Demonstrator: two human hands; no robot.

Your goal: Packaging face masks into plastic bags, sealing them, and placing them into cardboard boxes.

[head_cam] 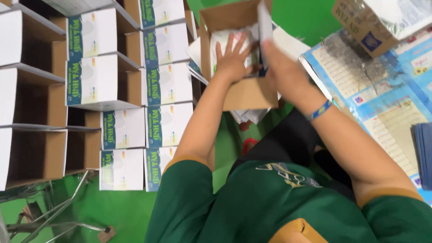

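While the left hand (231,56) presses flat, fingers spread, on white packets (225,38) inside the open carton (247,92) to hold them down, the right hand (281,67) grips a thin white pack (264,22), sliding it in. Stacked white boxes (126,81) stand left.

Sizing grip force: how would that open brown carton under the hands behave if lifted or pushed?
The open brown carton looks like thin card, so its walls probably flex under a squeeze. The left hand presses white packets inside; likely light for its size. Its raised flaps may bend, and it would probably slide, not roll.
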